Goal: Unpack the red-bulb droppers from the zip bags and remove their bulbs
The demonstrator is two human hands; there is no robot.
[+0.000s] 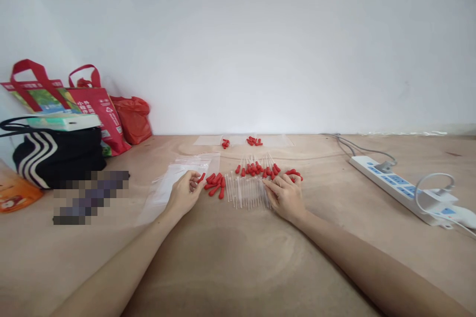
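Both my arms reach over a wooden table (238, 257). My left hand (185, 193) is curled, its fingertips pinching a red rubber bulb (201, 178) beside a small heap of loose red bulbs (215, 184). My right hand (284, 194) rests fingers down on a row of clear plastic dropper tubes (247, 191), some capped with red bulbs (256, 169). A few more red bulbs (293, 173) lie just beyond its fingers. Clear plastic bags (174, 178) lie under and left of my left hand.
More bags with red bulbs (254, 141) lie near the white wall. A white power strip (405, 189) with cables sits at the right. At the left stand a black striped bag (55, 156), red shopping bags (96, 106), and an orange packet (15, 193).
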